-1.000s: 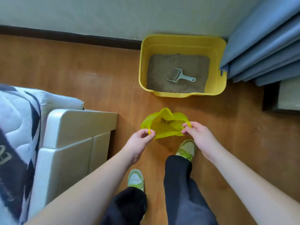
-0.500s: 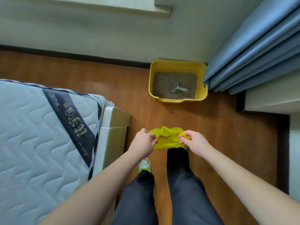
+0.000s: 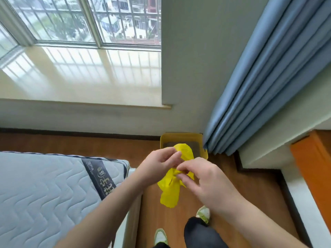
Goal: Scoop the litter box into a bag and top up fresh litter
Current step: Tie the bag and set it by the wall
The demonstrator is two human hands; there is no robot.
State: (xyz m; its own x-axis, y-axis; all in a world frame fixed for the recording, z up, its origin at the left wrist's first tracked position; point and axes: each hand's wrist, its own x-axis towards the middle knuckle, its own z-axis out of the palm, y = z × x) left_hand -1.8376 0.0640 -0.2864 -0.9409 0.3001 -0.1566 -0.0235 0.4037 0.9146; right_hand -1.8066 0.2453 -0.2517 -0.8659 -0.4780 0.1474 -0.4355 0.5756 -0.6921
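Left hand [image 3: 157,167] and right hand [image 3: 200,178] pinch the thin yellow plastic bag [image 3: 171,187] – limp, light, probably slippery – best gripped at its gathered neck

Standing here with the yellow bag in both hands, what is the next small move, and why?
Probably pull the hands apart to spread the yellow bag open. The left hand and right hand pinch it bunched together, its mouth not spread, while the yellow litter box sits on the floor ahead, against the wall.

To your left lies a quilted mattress [image 3: 41,190]; ahead, a barred window [image 3: 75,18]; at right hang blue curtains [image 3: 268,83].
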